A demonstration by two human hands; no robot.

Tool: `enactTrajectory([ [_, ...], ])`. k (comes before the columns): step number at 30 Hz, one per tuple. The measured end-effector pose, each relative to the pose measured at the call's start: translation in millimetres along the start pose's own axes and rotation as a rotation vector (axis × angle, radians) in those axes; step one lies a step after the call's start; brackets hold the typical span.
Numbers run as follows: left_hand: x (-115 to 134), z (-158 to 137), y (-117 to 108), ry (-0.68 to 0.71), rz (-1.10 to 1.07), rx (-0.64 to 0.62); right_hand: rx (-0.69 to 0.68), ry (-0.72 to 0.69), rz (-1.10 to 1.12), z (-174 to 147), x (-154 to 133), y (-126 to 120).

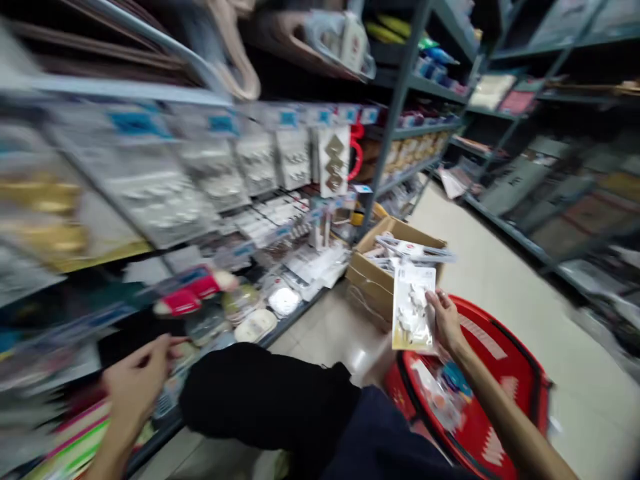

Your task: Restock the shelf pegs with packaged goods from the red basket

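Note:
My right hand [446,321] pinches the edge of a blister pack [414,308], a white card with small white pieces under clear plastic and a yellowish lower end. I cannot make out what the pieces are. The pack hangs upright over the near rim of a red shopping basket [515,353], in front of a cardboard box. Inside the basket lie clear-wrapped goods and a round blue item [454,379]. My left hand [140,373] is by the lower shelf at the left, fingers loosely bent and somewhat blurred, with nothing visible in them.
An open cardboard box [373,283] holding white hangers and packs stands on the floor by the shelf post. Rows of carded packs [255,160] hang at the left. Flat packs and pads lie on the low shelf. The tiled aisle [445,233] runs between racks.

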State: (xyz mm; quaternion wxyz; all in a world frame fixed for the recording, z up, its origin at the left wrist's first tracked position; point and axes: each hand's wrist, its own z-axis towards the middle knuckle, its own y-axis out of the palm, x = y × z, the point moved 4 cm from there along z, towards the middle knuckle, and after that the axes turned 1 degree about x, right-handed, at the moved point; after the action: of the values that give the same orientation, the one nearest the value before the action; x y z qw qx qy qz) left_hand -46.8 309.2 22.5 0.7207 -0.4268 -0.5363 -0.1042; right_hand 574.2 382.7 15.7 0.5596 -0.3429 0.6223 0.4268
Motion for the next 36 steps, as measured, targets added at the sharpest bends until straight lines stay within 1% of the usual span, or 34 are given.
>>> enactTrajectory([
  [1, 2, 1, -1, 0.007, -0.123, -0.022, -0.097, -0.001, 0.043, -7, 3, 47],
  [3, 7, 1, -6, 0.058, -0.321, -0.073, -0.331, 0.014, 0.108, -32, 6, 147],
  [5, 9, 1, -14, 0.085, -0.457, -0.098, -0.584, 0.037, 0.144, -68, 3, 244],
  [7, 5, -1, -24, 0.063, -0.581, -0.116, -0.787, 0.037, 0.176, -108, -3, 329],
  [8, 2, -3, -29, 0.049, -0.639, -0.132, -0.863, 0.036, 0.197, -128, -5, 365],
  [9, -1, -5, -34, 0.044, -0.686, -0.147, -0.926, 0.038, 0.221, -146, -3, 395],
  [10, -4, -8, -38, 0.051, -0.707, -0.166, -0.979, 0.040, 0.242, -164, 1, 420],
  [11, -6, -10, -42, 0.062, -0.697, -0.178, -1.022, 0.041, 0.255, -179, 10, 440],
  [12, -9, -11, -45, 0.069, -0.656, -0.174, -1.054, 0.046, 0.254, -192, 22, 454],
  [13, -10, -13, -47, 0.068, -0.597, -0.162, -1.070, 0.063, 0.234, -202, 37, 464],
  [15, -12, -13, -49, 0.057, -0.492, -0.139, -1.036, 0.120, 0.168, -210, 68, 468],
  [17, -8, -10, -48, 0.055, -0.464, -0.136, -0.937, 0.138, 0.125, -205, 89, 459],
  [18, -4, -8, -47, 0.067, -0.465, -0.140, -0.905, 0.115, 0.110, -200, 92, 451],
  [19, 0, -5, -45, 0.082, -0.462, -0.143, -0.899, 0.075, 0.095, -195, 92, 442],
  [21, 11, 1, -37, 0.117, -0.462, -0.136, -0.931, -0.014, 0.048, -186, 86, 422],
  [22, 17, 4, -32, 0.140, -0.474, -0.139, -0.948, -0.044, 0.019, -182, 81, 412],
  [24, 29, 9, -16, 0.181, -0.535, -0.165, -0.936, -0.082, -0.021, -174, 75, 390],
  [26, 39, 11, 3, 0.212, -0.611, -0.232, -0.867, -0.118, -0.069, -164, 71, 368],
  [29, 45, 11, 25, 0.249, -0.654, -0.364, -0.703, -0.158, -0.131, -145, 70, 343],
  [32, 40, 1, 32, 0.259, -0.594, -0.504, -0.557, -0.163, -0.101, -132, 71, 332],
  [34, 31, -9, 30, 0.237, -0.537, -0.603, -0.530, -0.159, -0.070, -132, 74, 332],
  [36, 21, -19, 26, 0.210, -0.490, -0.650, -0.548, -0.160, -0.062, -138, 79, 338],
])
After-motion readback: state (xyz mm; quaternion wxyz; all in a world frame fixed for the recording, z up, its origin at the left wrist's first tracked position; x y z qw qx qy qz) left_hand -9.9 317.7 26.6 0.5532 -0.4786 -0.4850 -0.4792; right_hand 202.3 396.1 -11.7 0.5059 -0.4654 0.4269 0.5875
